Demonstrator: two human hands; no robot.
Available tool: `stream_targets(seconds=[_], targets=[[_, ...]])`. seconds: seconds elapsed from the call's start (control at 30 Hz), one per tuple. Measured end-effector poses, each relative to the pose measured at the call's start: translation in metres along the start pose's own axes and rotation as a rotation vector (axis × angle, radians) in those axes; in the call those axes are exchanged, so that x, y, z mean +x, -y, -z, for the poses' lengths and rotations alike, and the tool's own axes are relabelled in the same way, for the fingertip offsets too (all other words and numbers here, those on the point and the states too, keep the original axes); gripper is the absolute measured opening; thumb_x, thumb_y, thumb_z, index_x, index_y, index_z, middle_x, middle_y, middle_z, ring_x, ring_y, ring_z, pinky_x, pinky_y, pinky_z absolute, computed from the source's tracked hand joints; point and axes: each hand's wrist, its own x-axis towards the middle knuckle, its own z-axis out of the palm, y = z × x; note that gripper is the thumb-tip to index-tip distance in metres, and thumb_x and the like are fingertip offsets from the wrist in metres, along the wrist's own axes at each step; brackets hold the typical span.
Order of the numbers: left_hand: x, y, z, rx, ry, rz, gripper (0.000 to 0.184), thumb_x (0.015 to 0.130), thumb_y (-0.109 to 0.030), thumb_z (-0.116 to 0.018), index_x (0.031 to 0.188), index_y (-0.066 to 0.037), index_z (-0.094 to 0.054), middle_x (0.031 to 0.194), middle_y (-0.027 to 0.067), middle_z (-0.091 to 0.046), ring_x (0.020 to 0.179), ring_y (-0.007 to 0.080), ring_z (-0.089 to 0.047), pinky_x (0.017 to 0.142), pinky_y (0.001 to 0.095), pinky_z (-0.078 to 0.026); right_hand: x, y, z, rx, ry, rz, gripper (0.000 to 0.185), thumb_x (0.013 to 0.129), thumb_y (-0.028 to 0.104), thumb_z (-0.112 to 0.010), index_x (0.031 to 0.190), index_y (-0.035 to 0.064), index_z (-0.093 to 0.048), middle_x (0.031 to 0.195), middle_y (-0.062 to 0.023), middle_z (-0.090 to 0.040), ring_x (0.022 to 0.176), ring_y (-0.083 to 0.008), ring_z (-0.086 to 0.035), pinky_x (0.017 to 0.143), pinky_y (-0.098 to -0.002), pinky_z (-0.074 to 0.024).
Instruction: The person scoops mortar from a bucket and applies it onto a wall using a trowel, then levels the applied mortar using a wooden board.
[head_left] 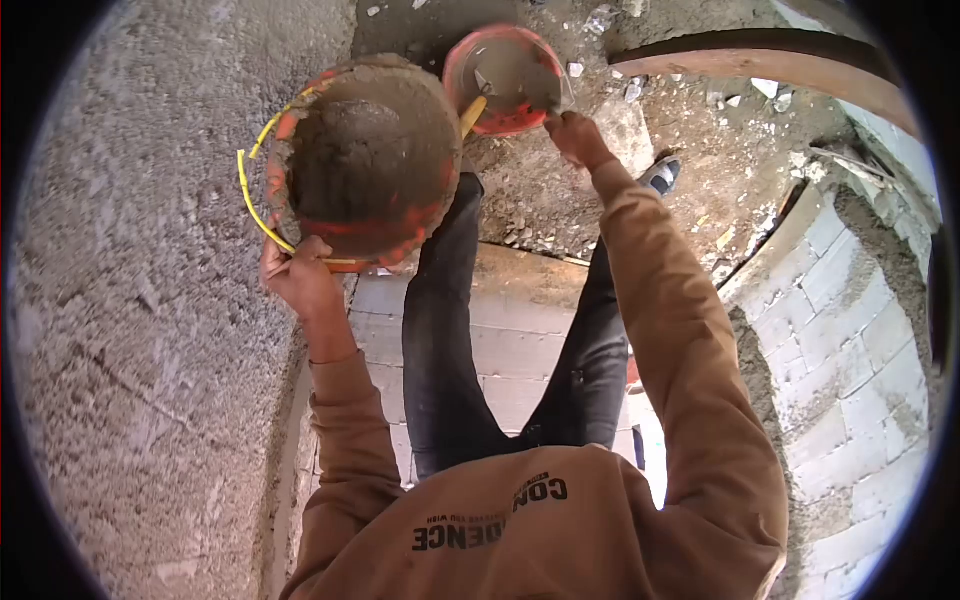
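Observation:
A large orange bucket (448,150), its rim crusted with grey mortar, is tilted so that its inside faces me. Wet mortar (350,150) lies in it. My left hand (300,278) is closed on its lower left edge, by the yellow handle (245,190). Beyond it stands a smaller red bucket (515,125) with grey mortar inside. My right hand (580,140) is closed at that bucket's near right edge; whether it grips the rim or the thin wire handle I cannot tell. A tool's yellow wooden handle (473,115) rests over the small bucket's left rim.
A rough plastered wall (150,300) rises on the left. Pale block masonry (860,370) is on the right. A curved-looking wooden board (760,65) crosses the upper right. Rubble and white chips lie on the ground (540,190) around my shoe (660,175).

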Motion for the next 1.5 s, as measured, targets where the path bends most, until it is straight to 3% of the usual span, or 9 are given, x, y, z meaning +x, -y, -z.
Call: stream_targets(seconds=[0.13,0.3,0.47,0.6,0.7,0.93,1.17,1.4,1.5], targets=[[0.029,0.042,-0.011,-0.010,-0.062,-0.015,0.054,0.064,0.014,-0.053,0.118,0.011,-0.064,0.069,0.0024,-0.057,0.055,0.0091,-0.050,0.052,0.0233,-0.040,0.040,-0.027,-0.044,-0.455,-0.029,0.257,0.008,0.087,0.017,-0.056,0.082,0.0107,-0.058,0.070,-0.0142,-0.062,0.061,-0.0314,-0.064,0.055,-0.0460,-0.0541],[0.042,0.081,-0.020,0.025,-0.153,0.004,0.051,0.064,0.015,-0.055,0.112,0.007,-0.066,0.069,0.0015,-0.057,0.055,0.0094,-0.050,0.051,0.0241,-0.039,0.045,-0.015,0.044,0.389,0.478,-0.284,0.032,0.096,0.037,-0.059,0.090,0.0073,-0.069,0.086,-0.0162,-0.072,0.077,-0.0393,-0.070,0.077,-0.0476,-0.0555],[0.050,0.116,-0.028,-0.030,-0.162,0.053,0.040,0.061,0.017,-0.056,0.096,0.004,-0.068,0.069,-0.0004,-0.057,0.058,0.0100,-0.052,0.053,0.0243,-0.042,0.002,0.023,0.118,0.283,0.354,0.051,0.044,0.098,0.047,-0.057,0.093,0.0040,-0.064,0.071,-0.0187,-0.066,0.067,-0.0400,-0.065,0.065,-0.0473,-0.0532],[0.053,0.117,-0.038,-0.073,-0.227,0.038,0.050,0.061,0.019,-0.055,0.107,0.004,-0.068,0.075,0.0026,-0.060,0.061,0.0123,-0.054,0.056,0.0271,-0.046,0.042,0.007,0.053,-0.137,0.146,0.062,0.043,0.098,0.045,-0.055,0.093,0.0042,-0.065,0.082,-0.0218,-0.070,0.074,-0.0437,-0.069,0.072,-0.0492,-0.0579],[0.043,0.113,-0.031,-0.064,-0.288,0.106,0.059,0.062,0.019,-0.054,0.118,0.004,-0.065,0.077,0.0045,-0.061,0.061,0.0124,-0.055,0.056,0.0271,-0.047,0.079,-0.033,-0.029,-0.143,0.227,-0.302,0.044,0.097,0.047,-0.056,0.092,0.0052,-0.067,0.083,-0.0204,-0.071,0.074,-0.0426,-0.069,0.071,-0.0472,-0.0582],[0.047,0.123,-0.031,-0.096,-0.177,0.003,0.051,0.064,0.021,-0.050,0.109,0.004,-0.068,0.077,0.0046,-0.062,0.059,0.0117,-0.055,0.052,0.0258,-0.045,-0.009,0.048,0.147,0.284,0.475,0.056,0.039,0.099,0.043,-0.058,0.109,0.0057,-0.062,0.094,-0.0236,-0.068,0.080,-0.0427,-0.070,0.073,-0.0497,-0.0577],[-0.051,-0.010,-0.035,-0.131,-0.077,-0.040,0.036,0.066,0.018,-0.050,0.094,0.003,-0.068,0.073,-0.0012,-0.055,0.058,0.0081,-0.050,0.050,0.0246,-0.038,-0.089,0.144,0.244,0.329,0.092,0.086,0.030,0.099,0.032,-0.058,0.114,0.0060,-0.057,0.099,-0.0172,-0.065,0.082,-0.0381,-0.069,0.069,-0.0473,-0.0569],[-0.209,-0.159,-0.070,-0.135,0.237,-0.152,0.063,0.061,0.020,-0.049,0.122,0.008,-0.064,0.094,0.0058,-0.067,0.068,0.0088,-0.058,0.053,0.0214,-0.045,-0.105,0.183,0.332,-0.191,-0.042,0.232,0.025,0.096,0.016,-0.055,0.116,0.0034,-0.062,0.108,-0.0119,-0.065,0.100,-0.0328,-0.067,0.086,-0.0462,-0.0536],[-0.266,-0.207,-0.100,-0.121,0.416,-0.209,0.066,0.062,0.020,-0.047,0.126,0.008,-0.061,0.100,0.0090,-0.067,0.067,0.0090,-0.058,0.052,0.0217,-0.044,-0.131,0.137,0.351,0.118,0.163,0.129,0.035,0.102,0.028,-0.048,0.126,0.0061,-0.060,0.108,-0.0163,-0.067,0.106,-0.0353,-0.064,0.095,-0.0472,-0.0490]])
